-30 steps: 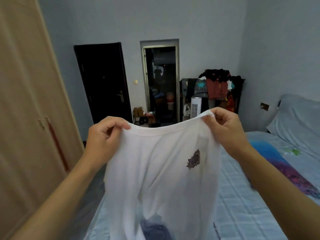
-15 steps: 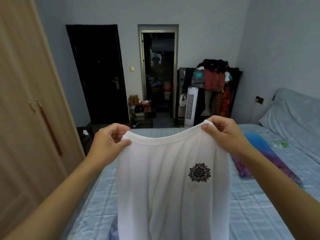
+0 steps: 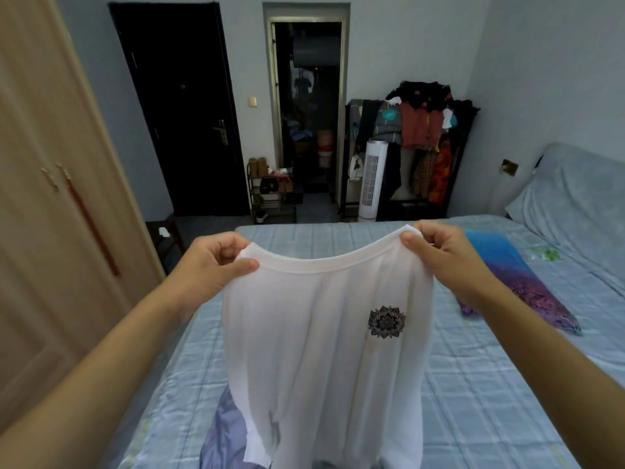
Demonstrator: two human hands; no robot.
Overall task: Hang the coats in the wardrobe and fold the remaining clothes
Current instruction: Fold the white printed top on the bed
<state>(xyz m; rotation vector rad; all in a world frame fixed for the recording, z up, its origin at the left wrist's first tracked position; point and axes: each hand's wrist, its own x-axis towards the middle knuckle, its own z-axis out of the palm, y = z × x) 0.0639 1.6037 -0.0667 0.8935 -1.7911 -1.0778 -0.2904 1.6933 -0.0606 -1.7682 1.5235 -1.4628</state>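
**White tee held up over the bed**

So the white t-shirt (image 3: 324,350) is being held up by its neckline, hanging straight down above the blue checked bed (image 3: 490,401). Left hand (image 3: 209,265) pinches the left end of the collar, right hand (image 3: 446,255) pinches the right end, fingers curled round the fabric on both. Small dark mandala print (image 3: 386,321) on the chest. A bluish garment (image 3: 223,431) lies on the bed right under the shirt, and a blue-purple cloth (image 3: 514,275) lies on the bed behind the right hand. The beige wardrobe (image 3: 50,198) stands left of the bed, doors closed.
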